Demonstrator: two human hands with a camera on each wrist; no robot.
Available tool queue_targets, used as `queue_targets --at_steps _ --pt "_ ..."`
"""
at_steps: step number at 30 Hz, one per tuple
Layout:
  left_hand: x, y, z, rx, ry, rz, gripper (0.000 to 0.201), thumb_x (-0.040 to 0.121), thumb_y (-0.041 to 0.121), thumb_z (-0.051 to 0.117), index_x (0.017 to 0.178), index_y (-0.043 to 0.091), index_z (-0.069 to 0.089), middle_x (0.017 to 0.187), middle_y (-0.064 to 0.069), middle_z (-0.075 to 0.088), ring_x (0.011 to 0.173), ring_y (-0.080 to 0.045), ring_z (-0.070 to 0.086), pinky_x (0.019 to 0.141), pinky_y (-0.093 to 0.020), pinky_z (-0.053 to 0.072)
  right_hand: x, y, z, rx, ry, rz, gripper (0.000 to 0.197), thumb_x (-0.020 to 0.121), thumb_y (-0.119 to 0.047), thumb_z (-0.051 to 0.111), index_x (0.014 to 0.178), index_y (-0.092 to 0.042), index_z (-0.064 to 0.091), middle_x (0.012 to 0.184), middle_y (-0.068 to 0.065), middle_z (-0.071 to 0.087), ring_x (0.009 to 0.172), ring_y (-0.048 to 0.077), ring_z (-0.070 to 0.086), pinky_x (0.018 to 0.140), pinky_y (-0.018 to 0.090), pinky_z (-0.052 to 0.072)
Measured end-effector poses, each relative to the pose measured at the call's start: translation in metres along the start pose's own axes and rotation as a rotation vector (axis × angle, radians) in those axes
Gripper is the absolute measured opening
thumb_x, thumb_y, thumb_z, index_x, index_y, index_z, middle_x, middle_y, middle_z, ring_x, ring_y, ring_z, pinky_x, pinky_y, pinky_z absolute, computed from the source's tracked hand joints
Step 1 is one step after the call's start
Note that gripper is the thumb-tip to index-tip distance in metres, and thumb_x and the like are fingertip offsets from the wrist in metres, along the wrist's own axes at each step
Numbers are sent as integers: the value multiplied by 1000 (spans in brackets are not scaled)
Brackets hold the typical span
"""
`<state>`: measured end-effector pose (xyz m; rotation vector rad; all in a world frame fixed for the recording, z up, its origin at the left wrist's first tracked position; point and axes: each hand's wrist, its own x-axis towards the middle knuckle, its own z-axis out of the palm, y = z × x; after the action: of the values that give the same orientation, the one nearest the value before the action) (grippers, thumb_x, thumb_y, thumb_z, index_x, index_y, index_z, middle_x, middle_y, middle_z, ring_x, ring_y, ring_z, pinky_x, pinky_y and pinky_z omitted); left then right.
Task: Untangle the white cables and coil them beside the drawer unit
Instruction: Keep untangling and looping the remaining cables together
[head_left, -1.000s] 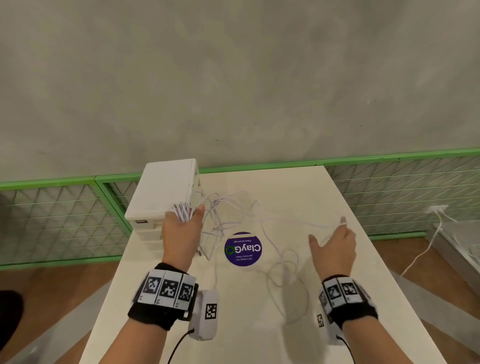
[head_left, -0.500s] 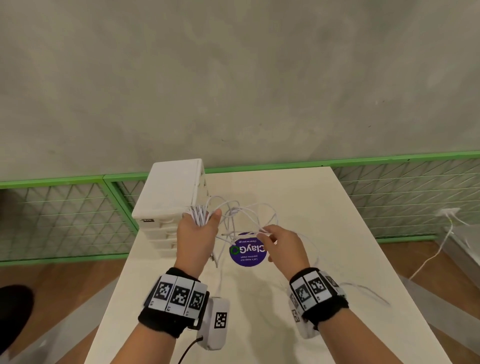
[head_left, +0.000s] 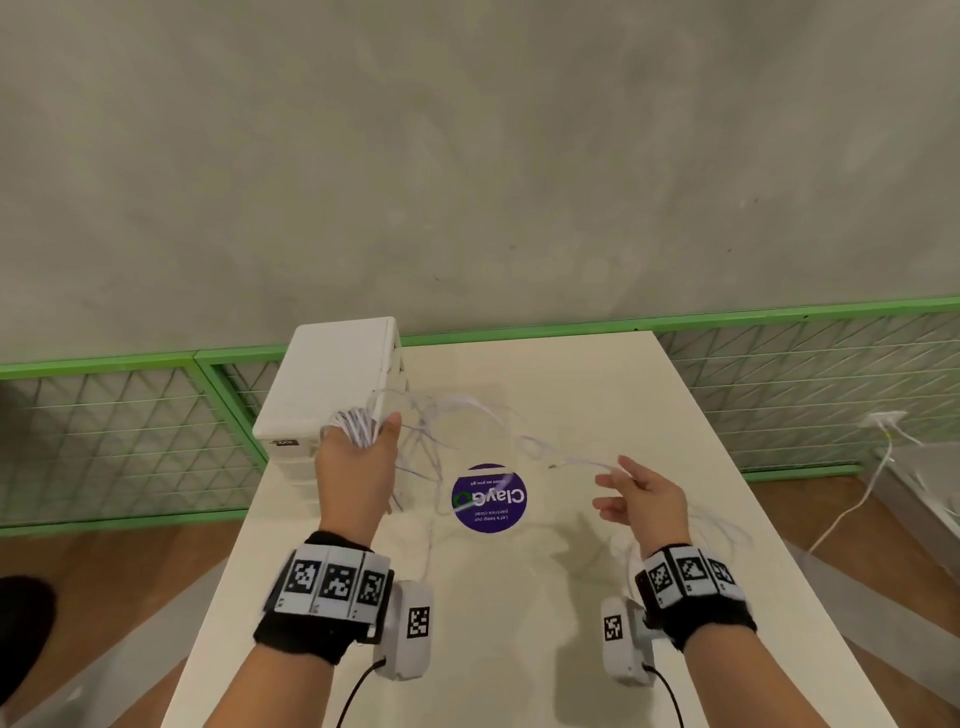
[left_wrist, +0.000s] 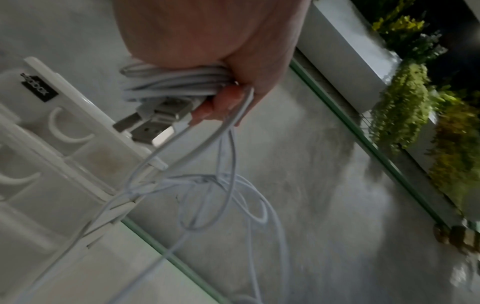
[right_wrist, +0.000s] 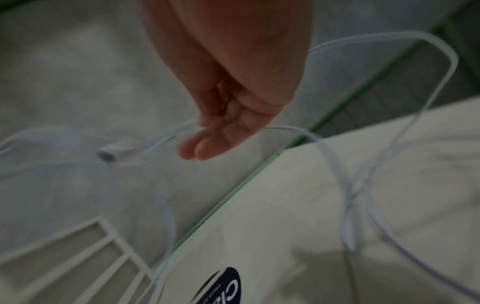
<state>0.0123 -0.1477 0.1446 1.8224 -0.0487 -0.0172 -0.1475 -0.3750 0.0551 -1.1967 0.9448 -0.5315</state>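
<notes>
- Backing the scene, a grey plaster wall (head_left: 467, 156) rises behind a green-framed mesh railing (head_left: 130, 431); a cream table (head_left: 597, 395) abuts it, bearing a round purple sticker (head_left: 488, 498) near its middle.
- White drawer unit (head_left: 332, 384): stands at the table's far left corner, drawer fronts toward the viewer.
- Left hand (head_left: 356, 467): raised just in front of the drawer unit, back of the hand toward the head camera, fingers clenched round a bundle of wound white cables (left_wrist: 171, 82); the left wrist view shows metal USB plugs (left_wrist: 158, 119) jutting from the fist beside the fingertips.
- Right hand (head_left: 641, 496): held above the table's right half, palm turned leftward, fingers loosely extended; a single cable strand (right_wrist: 166, 135) passes between thumb and fingers, the grip lightly pinched.
- Cable run: the long axis spans left to right between the two hands, sagging above the sticker; slack loops (right_wrist: 363, 185) trail onto the table below the right wrist, and tangled loops (left_wrist: 221, 201) hang under the left fist.
</notes>
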Motion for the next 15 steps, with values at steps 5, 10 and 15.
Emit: queue_targets --at_steps 5,10,15 --pt "1 12 -9 -17 -125 44 33 87 29 65 78 -1 56 59 -7 54 48 -16 47 46 -20 41 -5 -4 -3 -493 -42 75 57 91 -9 49 144 -15 29 66 10 69 43 20 55 47 27 46" --pt "-19 14 5 -22 -303 70 32 86 29 67 70 7 50 49 2 48 35 -4 42 43 -20 37 -34 -40 49 -517 -147 -588 54 80 -41 68 130 -27 52 110 -10 52 102 5 50 92 24 38" --pt "-26 17 8 4 -294 115 29 85 25 69 67 11 51 51 2 50 41 -7 45 46 -18 37 -35 -49 68 -675 -281 -626 16 91 -33 56 97 -27 70 80 -15 62 78 2 56 74 25 42"
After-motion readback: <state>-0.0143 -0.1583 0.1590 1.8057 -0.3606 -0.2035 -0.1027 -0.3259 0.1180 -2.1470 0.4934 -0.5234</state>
